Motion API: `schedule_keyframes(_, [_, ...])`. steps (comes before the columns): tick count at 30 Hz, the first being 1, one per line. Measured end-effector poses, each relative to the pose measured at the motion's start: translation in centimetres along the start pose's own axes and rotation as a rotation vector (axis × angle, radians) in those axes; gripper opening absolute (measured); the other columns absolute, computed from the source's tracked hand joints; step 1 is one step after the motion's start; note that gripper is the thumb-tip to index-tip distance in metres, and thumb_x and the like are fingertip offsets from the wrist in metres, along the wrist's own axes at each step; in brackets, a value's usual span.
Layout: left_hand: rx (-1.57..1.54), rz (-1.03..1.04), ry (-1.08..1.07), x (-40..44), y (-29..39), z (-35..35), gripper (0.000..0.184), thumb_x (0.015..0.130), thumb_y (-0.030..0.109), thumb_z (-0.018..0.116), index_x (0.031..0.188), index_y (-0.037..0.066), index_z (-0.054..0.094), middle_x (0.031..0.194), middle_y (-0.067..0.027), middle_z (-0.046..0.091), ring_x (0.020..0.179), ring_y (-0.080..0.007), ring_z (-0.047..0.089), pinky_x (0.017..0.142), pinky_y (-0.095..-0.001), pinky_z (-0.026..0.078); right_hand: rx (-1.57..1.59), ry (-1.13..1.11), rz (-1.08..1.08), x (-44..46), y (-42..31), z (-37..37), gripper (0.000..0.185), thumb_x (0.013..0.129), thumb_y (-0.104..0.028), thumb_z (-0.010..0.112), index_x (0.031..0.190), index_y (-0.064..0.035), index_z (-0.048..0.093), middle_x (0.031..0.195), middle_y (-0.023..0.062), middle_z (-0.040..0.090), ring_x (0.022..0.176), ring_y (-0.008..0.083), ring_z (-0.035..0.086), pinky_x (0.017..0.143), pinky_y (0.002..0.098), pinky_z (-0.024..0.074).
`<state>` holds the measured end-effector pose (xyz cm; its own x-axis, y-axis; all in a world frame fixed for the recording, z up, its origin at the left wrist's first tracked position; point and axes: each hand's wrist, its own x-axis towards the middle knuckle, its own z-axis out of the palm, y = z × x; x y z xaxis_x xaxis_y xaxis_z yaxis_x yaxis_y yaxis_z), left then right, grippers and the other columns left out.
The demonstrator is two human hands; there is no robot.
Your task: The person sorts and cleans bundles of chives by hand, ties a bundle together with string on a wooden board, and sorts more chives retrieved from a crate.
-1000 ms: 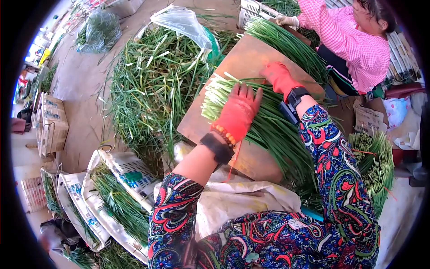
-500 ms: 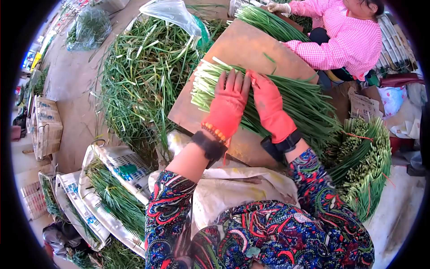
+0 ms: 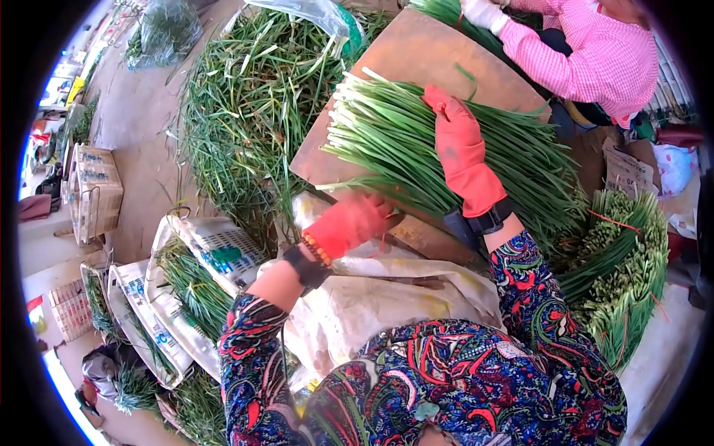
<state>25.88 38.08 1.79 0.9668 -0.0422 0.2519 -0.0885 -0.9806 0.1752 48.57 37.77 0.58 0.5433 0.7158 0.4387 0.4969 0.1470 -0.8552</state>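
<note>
A thick pile of garlic chives (image 3: 394,123), pale at the stem ends and green at the leaves, lies across a brown board (image 3: 416,52). My right hand (image 3: 465,152), in a red rubber glove, rests on top of the pile with its fingers stretched toward the far side. Off the near edge of the chives is my left hand (image 3: 348,224), also red-gloved. Motion smears its fingers, so whether they hold anything is unclear. A few thin leaves stick out near it at the board's front edge.
Loose leaves (image 3: 245,111) are heaped left of the board. Tied chive bundles (image 3: 625,267) stand at the right. White crates (image 3: 216,253) with greens sit lower left. Across the board, a person in a pink checked sleeve (image 3: 550,63) has a white-gloved hand (image 3: 483,13) on more chives.
My left hand has left the stems and moved down toward me, to the board's near edge. My right hand stays on the pile. The other person's gloved hand has shifted right in view.
</note>
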Motion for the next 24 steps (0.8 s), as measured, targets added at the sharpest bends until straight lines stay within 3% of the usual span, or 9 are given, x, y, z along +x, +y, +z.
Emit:
schedule_keyframes(2, [-0.071,-0.013,-0.001,-0.5,-0.3,0.9,0.023,0.067,0.015,0.054,0.089,0.010,0.060,0.088,-0.0044,0.057,0.087,-0.0207,0.055,0.071,-0.0301,0.049,-0.016,0.009,-0.039,0.3,-0.2,0.0,0.016,0.081,-0.001,0.052,0.093,-0.0067,0.060,0.085,0.0082,0.063,0.079,0.0220,0.059,0.070,0.0285,0.0473])
schedule_keyframes(3, [-0.163,-0.038,-0.163,-1.2,-0.5,1.0,0.018,0.067,0.014,0.054,0.083,0.009,0.060,0.089,-0.0041,0.057,0.087,-0.0216,0.055,0.072,-0.0301,0.049,-0.080,0.011,-0.067,0.3,-0.4,-0.2,0.013,0.080,-0.002,0.052,0.088,-0.0064,0.060,0.084,0.0069,0.063,0.077,0.0227,0.059,0.071,0.0291,0.0465])
schedule_keyframes(7, [-0.143,-0.011,-0.056,-0.6,-0.2,0.2,0.013,0.066,0.011,0.058,0.079,0.008,0.057,0.094,-0.0054,0.058,0.088,-0.0242,0.056,0.074,-0.0339,0.048,-0.155,-0.064,-0.022,0.4,-2.4,-1.0,0.013,0.080,-0.004,0.051,0.087,-0.0089,0.061,0.084,0.0050,0.063,0.075,0.0207,0.056,0.073,0.0292,0.0440])
schedule_keyframes(10, [-0.139,-0.196,0.268,1.1,0.4,-1.8,0.012,0.067,0.008,0.062,0.077,0.008,0.055,0.098,-0.0063,0.057,0.094,-0.0269,0.054,0.079,-0.0383,0.046,-0.232,-0.158,-0.106,0.7,-1.7,-1.2,0.014,0.081,-0.005,0.050,0.087,-0.0110,0.062,0.085,0.0022,0.063,0.076,0.0181,0.056,0.076,0.0282,0.0422])
schedule_keyframes(11, [-0.250,-0.271,0.411,1.9,0.3,-2.0,0.013,0.069,0.005,0.063,0.079,0.008,0.055,0.097,-0.0069,0.057,0.098,-0.0293,0.052,0.088,-0.0442,0.041,-0.232,-0.143,-0.114,0.6,-1.7,-1.1,0.015,0.081,-0.006,0.050,0.088,-0.0121,0.062,0.083,0.0010,0.063,0.075,0.0171,0.056,0.078,0.0277,0.0403])
schedule_keyframes(15, [-0.149,-0.489,0.631,6.9,-1.9,-3.7,0.011,0.069,0.006,0.062,0.079,0.007,0.057,0.098,-0.0067,0.058,0.101,-0.0292,0.052,0.098,-0.0475,0.030,-0.243,-0.123,-0.077,0.5,-1.9,-1.1,0.015,0.082,-0.008,0.050,0.090,-0.0122,0.063,0.081,0.0030,0.062,0.077,0.0187,0.056,0.080,0.0280,0.0405])
schedule_keyframes(18, [-0.131,-0.559,0.646,9.9,-3.5,-3.3,0.009,0.069,0.006,0.063,0.077,0.007,0.059,0.096,-0.0063,0.059,0.101,-0.0282,0.052,0.101,-0.0470,0.026,-0.022,-0.187,0.107,0.7,-2.3,-1.6,0.015,0.083,-0.009,0.051,0.090,-0.0116,0.064,0.085,0.0063,0.063,0.081,0.0200,0.057,0.080,0.0261,0.0410])
schedule_keyframes(21, [-0.208,-0.605,0.599,11.0,-4.4,-2.1,0.006,0.068,0.007,0.061,0.073,0.006,0.060,0.090,-0.0058,0.060,0.101,-0.0259,0.053,0.102,-0.0440,0.026,0.147,-0.297,0.336,2.3,-2.9,-2.6,0.019,0.086,-0.011,0.047,0.092,-0.0085,0.065,0.088,0.0059,0.064,0.083,0.0140,0.057,0.078,0.0247,0.0414])
schedule_keyframes(24, [-0.242,-0.651,0.451,11.2,-4.6,-3.1,0.004,0.067,0.008,0.060,0.071,0.005,0.060,0.090,-0.0059,0.061,0.099,-0.0255,0.053,0.102,-0.0436,0.026,0.345,-0.473,0.475,4.5,-2.8,-4.6,0.024,0.087,-0.012,0.043,0.094,-0.0029,0.064,0.093,0.0032,0.064,0.086,0.0116,0.056,0.081,0.0241,0.0412])
